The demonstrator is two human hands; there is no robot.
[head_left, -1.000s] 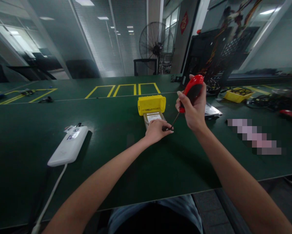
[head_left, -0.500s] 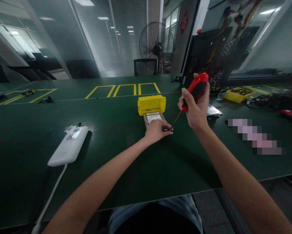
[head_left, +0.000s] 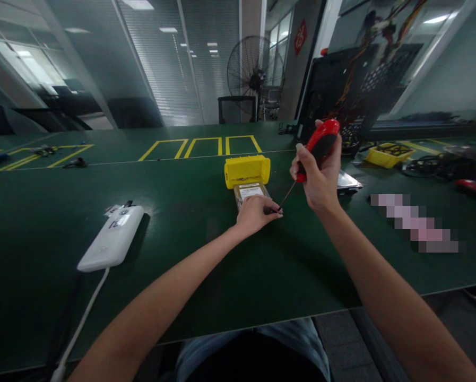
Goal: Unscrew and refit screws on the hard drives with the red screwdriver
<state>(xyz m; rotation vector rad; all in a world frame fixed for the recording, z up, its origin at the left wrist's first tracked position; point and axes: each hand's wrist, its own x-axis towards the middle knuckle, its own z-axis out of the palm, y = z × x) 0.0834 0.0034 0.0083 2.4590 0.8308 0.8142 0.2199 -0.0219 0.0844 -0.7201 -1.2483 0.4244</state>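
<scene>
In my right hand is a screwdriver with a bulky red-and-black handle, its thin shaft slanting down and left. The shaft's tip reaches the fingertips of my left hand. Those fingers are closed around a small dark piece, too small and covered to name. Beneath and behind the left hand lies a hard drive with a white label; my hand hides its near part. The drive's far end meets the open side of a yellow plastic bin.
A white power-bank-like device with a white cable lies at left. Beyond my right wrist is another hard drive. Farther right are a yellow bin with cables, tangled cables and a red-handled tool. An open computer case stands behind.
Both hands and the screwdriver keep nearly the same place. The dark piece at the screwdriver's tip shows a very slight shift between my left fingertips.
</scene>
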